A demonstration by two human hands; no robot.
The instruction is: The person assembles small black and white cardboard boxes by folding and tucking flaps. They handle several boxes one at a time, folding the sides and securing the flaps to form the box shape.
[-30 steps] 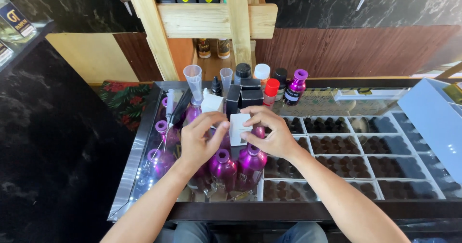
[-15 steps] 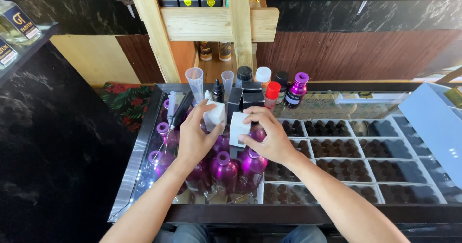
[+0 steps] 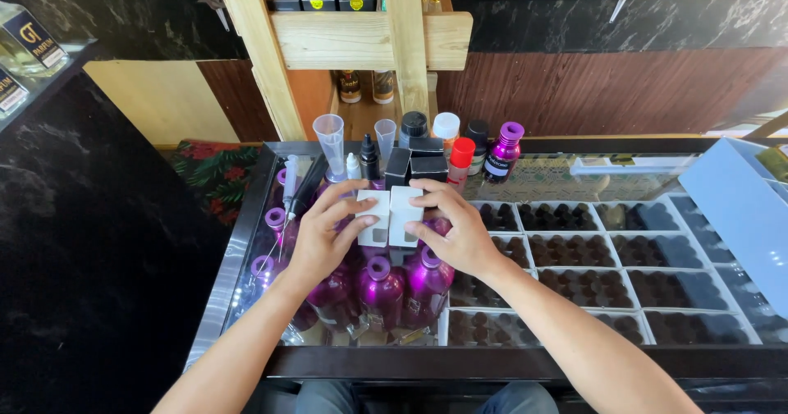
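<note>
Both hands now meet over the purple bottles (image 3: 386,279): the left hand (image 3: 324,237) pinches one small white box (image 3: 373,219), the right hand (image 3: 455,229) another (image 3: 405,215), pressed side by side; earlier the left box sat apart at ten o'clock.

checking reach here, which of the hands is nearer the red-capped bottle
Right. The right hand lies just below and slightly left of the red-capped bottle, holding a white box; the left hand is farther left.
</note>
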